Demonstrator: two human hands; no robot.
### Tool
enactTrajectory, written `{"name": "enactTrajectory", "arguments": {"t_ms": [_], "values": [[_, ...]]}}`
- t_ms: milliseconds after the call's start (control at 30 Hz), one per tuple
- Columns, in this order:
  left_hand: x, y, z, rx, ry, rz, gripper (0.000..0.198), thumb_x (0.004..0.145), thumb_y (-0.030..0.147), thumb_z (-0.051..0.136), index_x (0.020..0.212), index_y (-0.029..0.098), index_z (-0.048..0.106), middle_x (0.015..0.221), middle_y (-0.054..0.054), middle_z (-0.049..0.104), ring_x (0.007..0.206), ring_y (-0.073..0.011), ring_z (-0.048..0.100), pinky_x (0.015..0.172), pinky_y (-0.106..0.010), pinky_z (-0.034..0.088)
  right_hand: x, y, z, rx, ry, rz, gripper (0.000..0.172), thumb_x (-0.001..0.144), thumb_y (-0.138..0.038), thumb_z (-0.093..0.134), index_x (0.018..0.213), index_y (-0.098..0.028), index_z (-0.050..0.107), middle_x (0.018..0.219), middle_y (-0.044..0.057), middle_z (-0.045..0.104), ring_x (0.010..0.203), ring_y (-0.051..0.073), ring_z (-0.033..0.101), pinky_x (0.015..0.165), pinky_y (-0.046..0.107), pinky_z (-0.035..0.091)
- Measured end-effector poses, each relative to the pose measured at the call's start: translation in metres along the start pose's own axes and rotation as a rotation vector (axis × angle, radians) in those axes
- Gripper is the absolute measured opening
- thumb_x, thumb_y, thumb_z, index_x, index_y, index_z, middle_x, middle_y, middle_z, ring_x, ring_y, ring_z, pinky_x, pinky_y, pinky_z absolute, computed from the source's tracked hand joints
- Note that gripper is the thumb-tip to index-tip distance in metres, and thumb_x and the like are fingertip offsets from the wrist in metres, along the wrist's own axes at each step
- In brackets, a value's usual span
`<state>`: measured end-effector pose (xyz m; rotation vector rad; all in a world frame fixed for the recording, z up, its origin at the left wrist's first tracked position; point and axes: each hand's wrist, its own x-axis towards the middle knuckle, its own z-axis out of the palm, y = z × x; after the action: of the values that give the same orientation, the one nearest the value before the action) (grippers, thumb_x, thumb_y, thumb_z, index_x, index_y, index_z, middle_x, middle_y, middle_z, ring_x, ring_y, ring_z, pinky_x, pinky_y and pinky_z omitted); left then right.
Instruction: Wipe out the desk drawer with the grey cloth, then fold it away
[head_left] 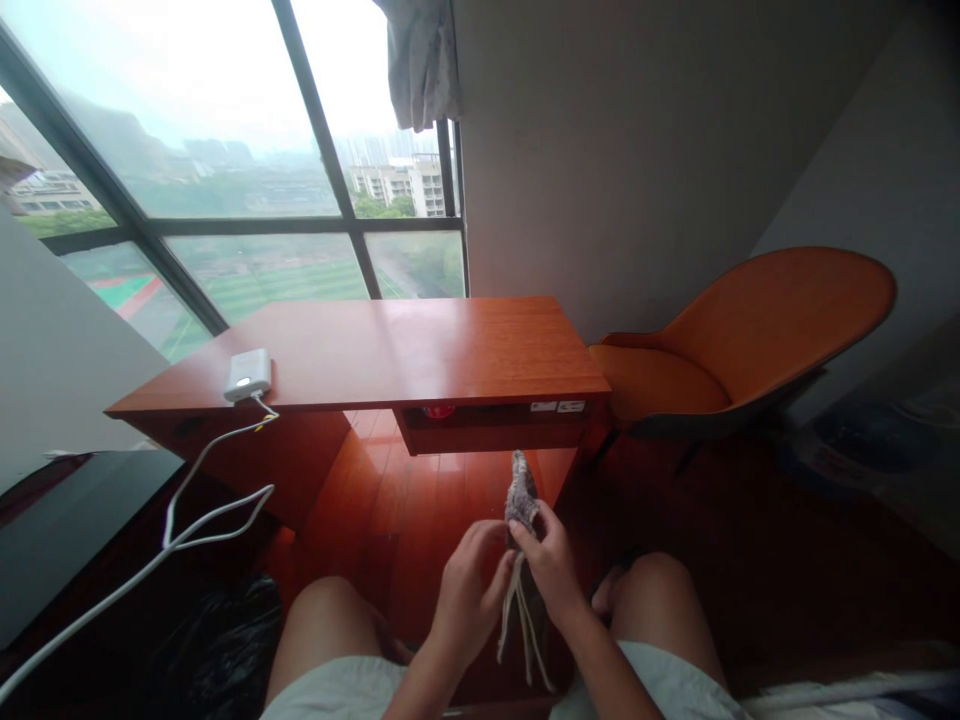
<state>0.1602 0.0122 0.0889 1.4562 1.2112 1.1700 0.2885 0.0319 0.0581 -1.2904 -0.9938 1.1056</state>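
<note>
A grey, fuzzy, textured bundle (pixel 520 490) of narrow, upright shape rises above my hands, low in the middle of the head view; its exact kind is unclear. My right hand (pixel 551 565) is closed around its lower part, thumb in front. Several thin beige cords (pixel 525 630) hang down below it between my forearms. From the left, my left hand (pixel 474 580) meets the bundle's base, fingers curled and thumb tip against the top of the cords. Its fingertips are partly hidden there.
Ahead stands a reddish-brown desk (pixel 420 350) with an open shelf beneath its top. On it lies a white power bank (pixel 248 374), with a white cable (pixel 191 470) running to the lower left. An orange chair (pixel 780 320) is at the right. Black plastic (pixel 232 630) lies at lower left.
</note>
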Motion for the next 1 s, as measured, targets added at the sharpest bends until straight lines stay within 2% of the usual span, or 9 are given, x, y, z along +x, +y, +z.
{"name": "enactTrajectory", "arguments": {"t_ms": [67, 167, 267, 400, 467, 567, 700, 800, 1000], "values": [[-0.008, 0.001, 0.01, -0.102, -0.033, -0.011, 0.032, 0.075, 0.025, 0.068, 0.107, 0.024, 0.067, 0.11, -0.011, 0.063, 0.104, -0.0275, 0.056, 0.094, -0.035, 0.042, -0.002, -0.004, 0.0, 0.046, 0.005, 0.034, 0.027, 0.077, -0.042, 0.061, 0.091, -0.019, 0.058, 0.079, 0.001, 0.063, 0.074, 0.018, 0.057, 0.068, 0.029, 0.047], [-0.009, -0.003, 0.018, -0.097, 0.018, -0.009, 0.038, 0.072, 0.019, 0.068, 0.109, 0.025, 0.066, 0.114, -0.01, 0.062, 0.107, -0.0277, 0.055, 0.096, -0.034, 0.041, -0.004, -0.012, -0.001, 0.136, -0.035, 0.09, 0.029, 0.08, -0.048, 0.058, 0.085, -0.019, 0.057, 0.074, -0.001, 0.059, 0.069, 0.015, 0.055, 0.063, 0.026, 0.045], [-0.005, -0.007, 0.019, -0.076, 0.069, -0.034, 0.034, 0.072, 0.02, 0.067, 0.105, 0.026, 0.068, 0.108, -0.009, 0.065, 0.101, -0.0274, 0.057, 0.092, -0.033, 0.042, -0.004, -0.018, -0.003, 0.162, -0.063, 0.112, 0.031, 0.08, -0.05, 0.056, 0.081, -0.019, 0.058, 0.07, -0.002, 0.055, 0.064, 0.013, 0.051, 0.056, 0.024, 0.041], [0.004, -0.007, 0.014, -0.093, 0.06, -0.055, 0.019, 0.081, 0.031, 0.06, 0.094, 0.021, 0.07, 0.093, -0.008, 0.069, 0.087, -0.0254, 0.061, 0.082, -0.03, 0.045, 0.0, -0.023, -0.006, 0.175, -0.121, 0.098, 0.033, 0.08, -0.051, 0.056, 0.081, -0.018, 0.059, 0.072, 0.0, 0.059, 0.066, 0.016, 0.055, 0.059, 0.027, 0.045], [0.013, -0.008, 0.004, -0.096, 0.04, -0.048, 0.02, 0.084, 0.034, 0.056, 0.089, 0.019, 0.07, 0.084, -0.006, 0.069, 0.079, -0.0229, 0.06, 0.074, -0.027, 0.045, 0.005, -0.026, -0.014, 0.136, -0.125, 0.045, 0.033, 0.08, -0.051, 0.057, 0.08, -0.019, 0.061, 0.073, 0.001, 0.061, 0.068, 0.016, 0.056, 0.063, 0.028, 0.046], [0.031, -0.011, -0.021, -0.084, 0.067, -0.036, 0.021, 0.082, 0.035, 0.059, 0.085, 0.017, 0.07, 0.073, -0.002, 0.065, 0.07, -0.0189, 0.056, 0.064, -0.024, 0.043, 0.017, -0.031, -0.035, 0.004, -0.069, -0.05, 0.032, 0.081, -0.05, 0.056, 0.081, -0.018, 0.063, 0.077, 0.002, 0.065, 0.073, 0.018, 0.058, 0.067, 0.029, 0.046], [0.056, -0.011, -0.062, -0.079, 0.111, -0.032, 0.023, 0.077, 0.037, 0.064, 0.08, 0.016, 0.07, 0.071, -0.001, 0.064, 0.068, -0.0162, 0.052, 0.062, -0.022, 0.041, 0.034, -0.039, -0.074, -0.11, 0.048, -0.095, 0.035, 0.079, -0.053, 0.056, 0.083, -0.019, 0.065, 0.077, 0.003, 0.067, 0.075, 0.02, 0.059, 0.069, 0.03, 0.047], [0.067, -0.006, -0.086, -0.082, 0.118, -0.061, 0.029, 0.075, 0.043, 0.067, 0.081, 0.015, 0.07, 0.074, -0.002, 0.065, 0.067, -0.0152, 0.052, 0.06, -0.022, 0.041, 0.043, -0.047, -0.098, -0.175, 0.118, -0.125, 0.036, 0.077, -0.054, 0.059, 0.086, -0.02, 0.066, 0.079, 0.003, 0.069, 0.077, 0.021, 0.061, 0.07, 0.03, 0.047], [0.076, 0.003, -0.106, -0.052, 0.12, -0.047, 0.036, 0.074, 0.047, 0.068, 0.084, 0.013, 0.07, 0.066, 0.0, 0.061, 0.061, -0.0129, 0.051, 0.057, -0.021, 0.041, 0.054, -0.062, -0.126, -0.286, 0.144, -0.17, 0.044, 0.077, -0.056, 0.058, 0.099, -0.02, 0.069, 0.089, 0.007, 0.073, 0.086, 0.025, 0.065, 0.073, 0.034, 0.05]]}}
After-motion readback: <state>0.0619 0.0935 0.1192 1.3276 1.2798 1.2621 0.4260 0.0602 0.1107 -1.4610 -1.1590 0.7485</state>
